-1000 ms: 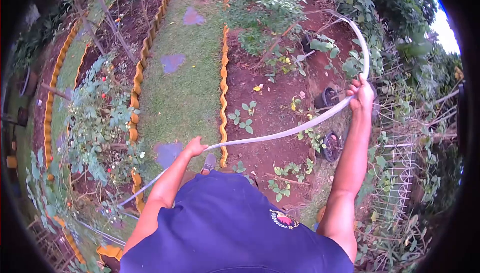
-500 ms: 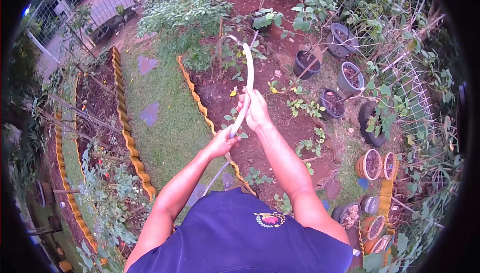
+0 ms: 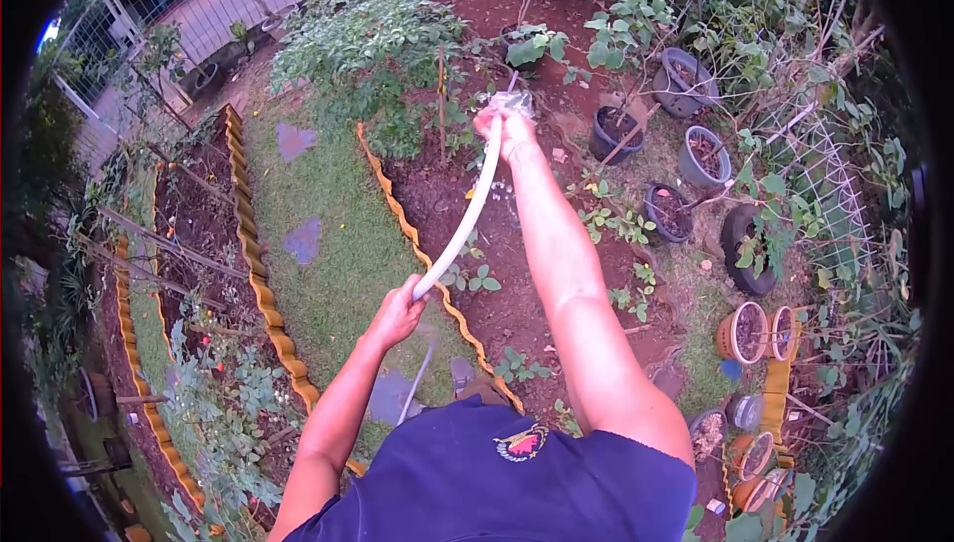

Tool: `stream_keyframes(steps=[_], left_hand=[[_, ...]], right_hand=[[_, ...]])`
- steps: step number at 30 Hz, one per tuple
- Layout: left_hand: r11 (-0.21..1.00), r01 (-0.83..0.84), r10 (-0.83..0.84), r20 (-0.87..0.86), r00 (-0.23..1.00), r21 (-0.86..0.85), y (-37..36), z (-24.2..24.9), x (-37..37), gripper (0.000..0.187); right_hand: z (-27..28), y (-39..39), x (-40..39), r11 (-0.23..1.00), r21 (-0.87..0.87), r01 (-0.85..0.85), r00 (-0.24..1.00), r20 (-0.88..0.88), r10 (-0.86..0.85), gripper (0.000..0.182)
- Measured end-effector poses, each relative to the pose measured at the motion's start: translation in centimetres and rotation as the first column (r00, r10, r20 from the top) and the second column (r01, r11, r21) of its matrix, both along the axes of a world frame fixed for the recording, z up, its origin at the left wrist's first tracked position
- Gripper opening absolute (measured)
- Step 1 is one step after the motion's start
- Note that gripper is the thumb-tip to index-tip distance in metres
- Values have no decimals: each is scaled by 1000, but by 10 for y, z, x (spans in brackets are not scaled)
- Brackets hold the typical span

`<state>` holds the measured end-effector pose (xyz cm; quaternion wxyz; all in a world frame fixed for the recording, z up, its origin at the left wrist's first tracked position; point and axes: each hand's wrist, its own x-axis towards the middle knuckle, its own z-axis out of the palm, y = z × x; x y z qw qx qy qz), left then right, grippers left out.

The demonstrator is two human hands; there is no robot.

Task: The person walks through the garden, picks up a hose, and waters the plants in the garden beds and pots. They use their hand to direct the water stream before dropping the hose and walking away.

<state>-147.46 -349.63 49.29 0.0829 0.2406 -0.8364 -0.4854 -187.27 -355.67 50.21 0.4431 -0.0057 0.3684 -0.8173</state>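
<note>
A pale hose [image 3: 464, 224] curves upward between my two hands. My left hand [image 3: 399, 313] is closed around its lower part, above the grass edge. Stretched farther forward, my right hand [image 3: 507, 128] grips the hose near its far end, over the red soil bed [image 3: 497, 313]. Water splashes around the fingertips of my right hand, and drops fall below it. A thinner grey length of hose [image 3: 418, 379] hangs down from my left hand towards the ground.
Dark pots [image 3: 616, 135] and a black tire [image 3: 747, 249] stand on the right, with orange pots [image 3: 743, 331] nearer. A wavy yellow edging [image 3: 399, 209] borders the grass strip [image 3: 338, 294]. A leafy bush [image 3: 368, 55] grows ahead; tomato plants [image 3: 214, 393] are at left.
My right hand has moved forward along the hose to its end, and water now sprays there. My left hand has moved left and slightly down, with the hose still in it.
</note>
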Motion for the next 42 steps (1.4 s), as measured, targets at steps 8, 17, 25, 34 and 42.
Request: stream_keyframes(steps=[8, 17, 25, 34, 42], left_hand=[[988, 107, -124, 170, 978, 109, -41, -43, -19, 28], [515, -124, 432, -133, 892, 848, -191, -20, -194, 37], [775, -126, 216, -72, 974, 620, -187, 9, -266, 18], [889, 357, -344, -96, 934, 286, -137, -25, -221, 26], [606, 245, -327, -44, 944, 756, -61, -130, -76, 64]], right_hand=[[48, 14, 74, 935, 325, -139, 955, -204, 213, 40], [-2, 14, 167, 819, 564, 100, 516, -733, 442, 42], [27, 56, 165, 802, 597, -26, 716, -548, 431, 36], [71, 53, 151, 943, 332, -22, 942, -310, 131, 34], [136, 75, 63, 997, 76, 0, 980, -200, 15, 43]])
